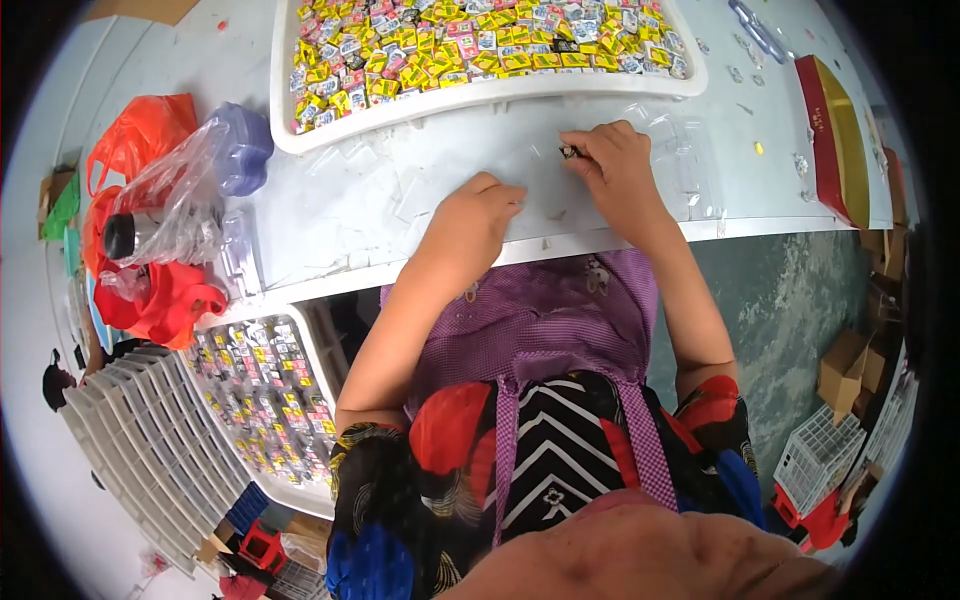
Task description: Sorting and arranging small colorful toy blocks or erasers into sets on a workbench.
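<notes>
My right hand (622,172) is pinched over the table, with a small dark block-shaped piece (569,152) between thumb and fingertips. To its left, my left hand (468,226) rests near the table's front edge, fingers curled together; whatever they hold, if anything, is hidden. A large white tray (490,97) lies just beyond both hands, filled with many small box-shaped pieces (470,45) in yellow, pink, white and black. Beside my right hand, thin clear plastic cases (692,170) lie on the table, hard to see against its pale top.
At the left stand clear purplish plastic containers (243,150), red bags (150,130) and a dark-capped flask (120,235) in clear plastic. A dark red and gold box (830,140) sits at the right. Below left is another filled tray (318,370) beside stacked white trays (150,450).
</notes>
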{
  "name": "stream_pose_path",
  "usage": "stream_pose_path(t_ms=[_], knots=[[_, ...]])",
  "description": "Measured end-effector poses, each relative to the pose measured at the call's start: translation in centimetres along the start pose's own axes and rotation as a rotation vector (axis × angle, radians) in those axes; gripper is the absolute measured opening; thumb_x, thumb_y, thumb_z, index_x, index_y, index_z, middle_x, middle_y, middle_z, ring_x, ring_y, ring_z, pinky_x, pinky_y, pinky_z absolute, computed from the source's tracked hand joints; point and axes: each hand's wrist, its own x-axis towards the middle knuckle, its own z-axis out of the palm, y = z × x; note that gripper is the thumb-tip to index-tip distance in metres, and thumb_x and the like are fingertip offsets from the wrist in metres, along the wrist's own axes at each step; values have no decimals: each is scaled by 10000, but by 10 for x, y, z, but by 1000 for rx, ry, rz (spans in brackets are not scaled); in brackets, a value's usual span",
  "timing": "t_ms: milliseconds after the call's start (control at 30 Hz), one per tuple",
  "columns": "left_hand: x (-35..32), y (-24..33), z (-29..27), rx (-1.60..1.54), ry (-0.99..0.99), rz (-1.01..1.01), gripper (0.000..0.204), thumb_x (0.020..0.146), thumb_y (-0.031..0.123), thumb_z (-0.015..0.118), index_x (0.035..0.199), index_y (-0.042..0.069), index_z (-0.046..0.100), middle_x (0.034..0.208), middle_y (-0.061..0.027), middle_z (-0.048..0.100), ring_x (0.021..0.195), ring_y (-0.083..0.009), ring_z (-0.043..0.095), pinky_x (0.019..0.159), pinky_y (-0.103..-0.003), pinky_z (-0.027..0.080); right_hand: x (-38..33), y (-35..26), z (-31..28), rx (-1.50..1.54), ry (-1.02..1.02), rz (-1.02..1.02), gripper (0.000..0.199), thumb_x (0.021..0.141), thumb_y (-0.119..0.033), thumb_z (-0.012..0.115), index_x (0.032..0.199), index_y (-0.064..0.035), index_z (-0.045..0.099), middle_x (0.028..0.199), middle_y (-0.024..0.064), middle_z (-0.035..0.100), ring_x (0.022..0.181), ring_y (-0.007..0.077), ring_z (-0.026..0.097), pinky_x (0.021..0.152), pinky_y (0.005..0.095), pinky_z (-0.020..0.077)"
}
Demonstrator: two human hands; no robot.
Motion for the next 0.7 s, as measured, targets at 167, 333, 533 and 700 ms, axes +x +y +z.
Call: stream_pose_path(t_ms=[167,333,533,700], knots=[[-3,-3,-7,-18,13,-48,187,876,42,607,1054,15,657,896,-132,621,778,-261,622,712,-312,495,-12,1,3,-101,33,-91,276,787,-130,687,1062,-112,669,939,40,578,966,235,504,846,383,351],[11,6,9,-356,110,-155,199,901,66,596,1071,-33,626,854,-110,637,758,-181,634,673,-280,511,-21,-3,5,-173,40,-158,349,781,-90,669,1129,-98,646,1003,45,557,981,243,500,832,379,363],[30,3,32,-334,148,-130,134,841,29,612,958,-34,633,873,-182,626,778,-296,646,685,-352,515,-21,-6,4,-108,86,-151,315,761,7,613,1066,-65,638,989,58,571,950,261,514,820,381,377],[32,10,35,-129,167,-46,124,840,48,591,934,-24,626,873,-214,622,790,-375,621,713,-414,505,-23,-4,3,-97,78,-149,293,757,13,615,1039,-62,634,975,63,579,940,266,519,826,386,388]])
